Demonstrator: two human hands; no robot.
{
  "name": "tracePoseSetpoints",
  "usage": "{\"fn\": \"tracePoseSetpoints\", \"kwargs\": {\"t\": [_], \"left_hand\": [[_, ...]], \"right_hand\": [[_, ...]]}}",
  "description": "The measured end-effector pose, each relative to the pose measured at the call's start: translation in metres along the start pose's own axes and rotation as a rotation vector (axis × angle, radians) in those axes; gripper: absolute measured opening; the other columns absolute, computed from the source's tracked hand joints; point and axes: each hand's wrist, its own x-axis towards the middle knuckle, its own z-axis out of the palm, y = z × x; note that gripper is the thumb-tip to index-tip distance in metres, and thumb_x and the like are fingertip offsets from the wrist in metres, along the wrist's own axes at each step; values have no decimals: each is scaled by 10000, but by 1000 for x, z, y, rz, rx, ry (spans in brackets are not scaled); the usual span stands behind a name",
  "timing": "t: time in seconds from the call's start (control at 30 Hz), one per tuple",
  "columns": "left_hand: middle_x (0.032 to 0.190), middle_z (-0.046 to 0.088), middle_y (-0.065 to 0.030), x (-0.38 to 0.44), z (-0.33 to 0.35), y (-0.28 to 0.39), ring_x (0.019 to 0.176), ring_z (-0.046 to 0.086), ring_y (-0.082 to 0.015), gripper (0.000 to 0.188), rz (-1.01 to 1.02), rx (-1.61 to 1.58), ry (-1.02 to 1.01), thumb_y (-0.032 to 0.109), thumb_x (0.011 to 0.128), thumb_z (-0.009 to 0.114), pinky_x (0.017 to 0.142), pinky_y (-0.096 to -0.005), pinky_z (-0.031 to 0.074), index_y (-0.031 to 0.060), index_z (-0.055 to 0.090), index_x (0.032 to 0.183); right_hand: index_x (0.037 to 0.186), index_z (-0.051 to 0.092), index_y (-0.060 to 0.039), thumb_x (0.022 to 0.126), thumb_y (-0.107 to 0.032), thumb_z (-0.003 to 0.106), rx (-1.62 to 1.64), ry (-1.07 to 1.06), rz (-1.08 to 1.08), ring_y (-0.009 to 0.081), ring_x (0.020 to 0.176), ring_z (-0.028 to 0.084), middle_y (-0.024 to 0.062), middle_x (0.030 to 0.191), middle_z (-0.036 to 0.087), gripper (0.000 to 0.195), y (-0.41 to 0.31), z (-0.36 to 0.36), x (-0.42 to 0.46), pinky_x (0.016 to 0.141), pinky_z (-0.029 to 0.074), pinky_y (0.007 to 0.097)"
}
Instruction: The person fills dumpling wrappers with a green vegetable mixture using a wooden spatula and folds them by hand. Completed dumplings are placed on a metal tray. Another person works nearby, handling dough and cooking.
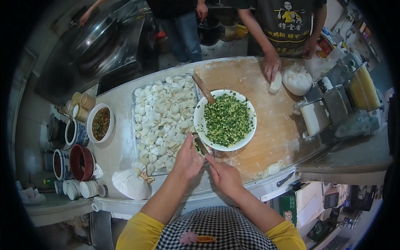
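Observation:
My left hand (pixel 188 161) cradles a thin dough wrapper (pixel 208 152) with chopped green filling on it. In my right hand (pixel 226 177) is a narrow flat spatula (pixel 201 145), its blade against the filling in the wrapper. Just beyond both hands stands a white bowl (pixel 222 148) of chopped green and pale yellow filling (pixel 228 120). A wooden handle (pixel 203 88) leans out over its far left rim. To the left, a clear-rimmed tray (pixel 134 125) is covered with folded dumplings (pixel 165 109), several layers close together.
Across the floured wooden board (pixel 275 134), a co-worker's hand (pixel 272 66) touches a dough piece (pixel 275 83) beside a tied white bag (pixel 297 79). A dough-rolling machine (pixel 315 117) stands right. Another white bag (pixel 131 184), a sauce bowl (pixel 90 126) and jars (pixel 80 112) sit left.

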Motion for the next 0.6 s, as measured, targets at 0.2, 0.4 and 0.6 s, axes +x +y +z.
{"fn": "tracePoseSetpoints", "kwargs": {"t": [0.2,0.4,0.6], "left_hand": [[1126,551,-200,-17,-28,0,1062,554,-385,504,3,-215,12,471,1036,301,975,-537,459,14,431,1204],[1116,546,-202,-23,-17,4,1076,549,-396,490,23,-187,28,462,1033,322,993,-559,453,16,417,1214],[1072,563,-170,-27,-2,7,1040,567,-370,468,6,-198,12,454,1038,318,953,-535,470,29,446,1187]], "right_hand": [[1335,540,-225,939,-199,536,75,-9,-83,353,723,629,152,810,634,398,-11,-14,-6,635,505,484],[1322,556,-233,933,-196,541,26,-40,-91,348,711,620,147,807,616,391,-18,-22,-8,621,503,472],[1334,548,-243,923,-185,551,18,-26,-81,346,690,613,132,793,596,415,-24,-26,-9,611,503,463]]}}
